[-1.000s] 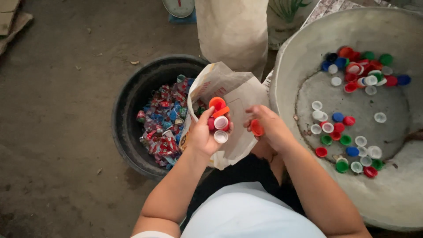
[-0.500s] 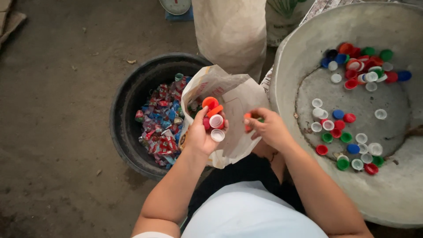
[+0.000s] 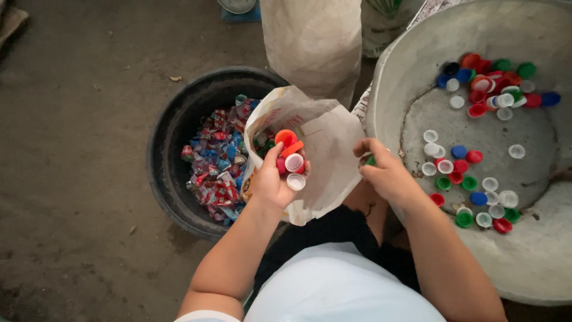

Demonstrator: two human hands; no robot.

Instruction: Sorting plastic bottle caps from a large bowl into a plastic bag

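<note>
Head view, largest item first: a wide grey metal basin [image 3: 417, 53] sits at the right and holds scattered plastic bottle caps in red, blue, green and white [image 3: 471, 173]. A round black tub [image 3: 173, 125] at the left contains crumpled coloured wrappers [image 3: 214, 161]. Between them stands an open pale paper sack [image 3: 328, 143]. The left hand [image 3: 271, 182] is cupped shut around a cluster of red, orange and white caps [image 3: 289, 156] over the sack mouth. The right hand [image 3: 387, 173] pinches a green cap [image 3: 370, 160] beside the basin rim. The caps are judged light, rigid and smooth, best gripped across the rim.
</note>
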